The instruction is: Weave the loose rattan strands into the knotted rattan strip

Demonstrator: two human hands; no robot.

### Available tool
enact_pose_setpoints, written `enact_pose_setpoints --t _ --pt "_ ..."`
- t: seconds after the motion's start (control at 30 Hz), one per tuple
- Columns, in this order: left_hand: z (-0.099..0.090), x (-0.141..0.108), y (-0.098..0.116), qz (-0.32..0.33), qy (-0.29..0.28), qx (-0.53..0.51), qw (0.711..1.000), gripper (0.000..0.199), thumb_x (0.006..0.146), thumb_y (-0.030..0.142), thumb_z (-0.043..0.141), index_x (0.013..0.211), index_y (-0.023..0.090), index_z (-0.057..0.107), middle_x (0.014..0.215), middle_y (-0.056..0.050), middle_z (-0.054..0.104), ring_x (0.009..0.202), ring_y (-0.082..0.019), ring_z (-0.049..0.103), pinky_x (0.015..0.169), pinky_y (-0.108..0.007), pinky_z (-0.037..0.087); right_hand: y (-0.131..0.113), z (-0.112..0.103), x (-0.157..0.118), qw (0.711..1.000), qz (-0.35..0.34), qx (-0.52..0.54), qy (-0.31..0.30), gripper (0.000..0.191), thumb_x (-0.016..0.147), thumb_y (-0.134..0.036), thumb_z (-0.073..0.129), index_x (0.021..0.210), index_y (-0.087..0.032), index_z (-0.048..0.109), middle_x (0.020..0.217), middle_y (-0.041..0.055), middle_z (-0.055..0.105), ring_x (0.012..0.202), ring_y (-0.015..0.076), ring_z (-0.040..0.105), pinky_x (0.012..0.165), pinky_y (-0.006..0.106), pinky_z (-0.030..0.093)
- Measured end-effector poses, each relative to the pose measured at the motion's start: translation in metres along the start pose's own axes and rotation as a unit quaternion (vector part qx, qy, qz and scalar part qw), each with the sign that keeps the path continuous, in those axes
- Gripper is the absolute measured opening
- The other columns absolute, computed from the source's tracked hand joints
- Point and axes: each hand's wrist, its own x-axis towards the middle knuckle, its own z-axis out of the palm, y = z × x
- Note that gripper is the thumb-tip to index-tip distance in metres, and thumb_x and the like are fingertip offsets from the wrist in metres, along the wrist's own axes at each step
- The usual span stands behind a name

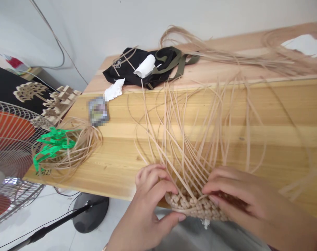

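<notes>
A partly woven piece [205,209] of pale, flat, rattan-like strips lies at the table's front edge, in front of my body. Long loose strips [183,146] fan out from it across the wood, away from me. My left hand [153,198] grips the woven piece at its left end, thumb at the near edge and fingers on the far side. At its middle, my right hand [234,198] pinches a thin strip [201,198] between thumb and fingertips, right against the weave. The right part of the weave is hidden under my right hand.
A bundle of strips [87,146] with green tape [54,143] lies at the table's left end, near a fan [14,153]. Behind are a black bag [132,66], a white roll [145,66], crumpled paper [114,90] and more strips [226,57]. A small blurred box [98,111] sits at left.
</notes>
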Motion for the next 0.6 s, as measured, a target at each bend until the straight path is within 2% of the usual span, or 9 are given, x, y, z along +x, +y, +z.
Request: enact_pose_setpoints --t 0.37,0.6 --pt "-0.0003 -0.0032 -0.0014 0.019 0.011 0.013 1.000 0.031 0.081 0.036 0.069 0.103 0.024 0.051 0.107 -0.004 0.053 0.118 -0.025 0.040 0.098 -0.038 0.029 -0.0010 0.0013 0.0006 1.000 -0.015 -0.013 0.023 0.021 0.089 -0.015 0.049 0.084 -0.026 0.066 0.084 -0.0003 0.064 0.076 0.0146 0.062 0.065 0.027 0.052" --pt "0.0013 -0.0021 -0.0004 0.057 0.044 0.021 0.997 0.023 0.083 0.029 0.068 0.100 0.022 0.055 0.104 -0.004 0.051 0.117 -0.024 0.038 0.098 -0.038 0.031 -0.0030 0.0032 -0.0021 1.000 -0.005 -0.028 0.007 0.018 0.090 -0.017 0.049 0.090 -0.026 0.065 0.089 0.0001 0.063 0.081 0.0156 0.061 0.068 0.029 0.052"
